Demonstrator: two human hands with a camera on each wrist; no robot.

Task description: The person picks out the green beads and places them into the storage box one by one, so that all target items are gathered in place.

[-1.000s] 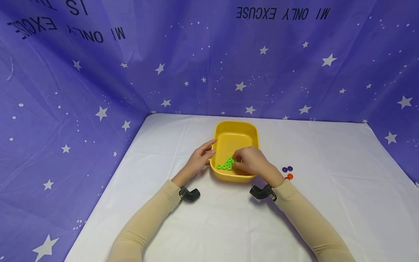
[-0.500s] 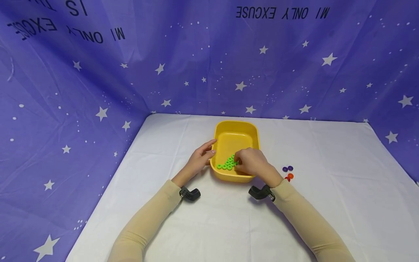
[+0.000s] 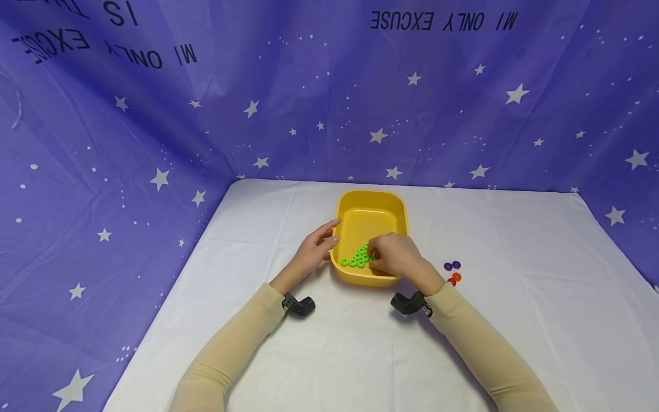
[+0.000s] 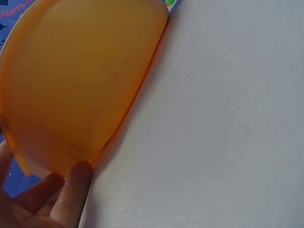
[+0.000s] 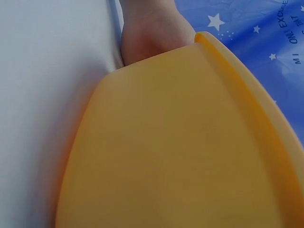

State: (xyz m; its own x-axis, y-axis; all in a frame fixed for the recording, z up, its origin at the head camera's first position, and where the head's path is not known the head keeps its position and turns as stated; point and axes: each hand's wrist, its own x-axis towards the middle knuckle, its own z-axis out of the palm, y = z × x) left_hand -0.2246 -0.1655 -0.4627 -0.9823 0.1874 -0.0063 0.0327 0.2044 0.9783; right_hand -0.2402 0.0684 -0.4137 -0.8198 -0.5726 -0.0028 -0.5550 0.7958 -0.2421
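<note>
A yellow plastic box [image 3: 362, 280] with rounded corners stands on the table. My left hand [image 3: 309, 249] holds its left wall, thumb and forefinger at the rim; other fingers [image 4: 75, 190] lie against the outside in the left wrist view. Inside, several green ring-shaped beads [image 3: 357, 257] sit in a triangle-like cluster near the front left corner. My right hand [image 3: 396, 254] reaches over the right wall, its curled thumb and forefinger pinching a green bead at the cluster's right side. Those fingertips are partly hidden by the hand. In the right wrist view the box wall [image 5: 166, 133] hides the fingers.
Right of the box lie two purple beads [image 3: 452, 265], an orange bead [image 3: 456, 277] and a red bead [image 3: 451, 281], which my right sleeve [image 3: 479, 332] partly covers. A white cloth [image 3: 515, 246] covers the table. Purple starry fabric [image 3: 329, 97] hangs behind and at the sides.
My right hand has shifted slightly to the right and down, uncovering more green beads in the cluster and the red bead beside the sleeve. My left hand and the box have stayed put.
</note>
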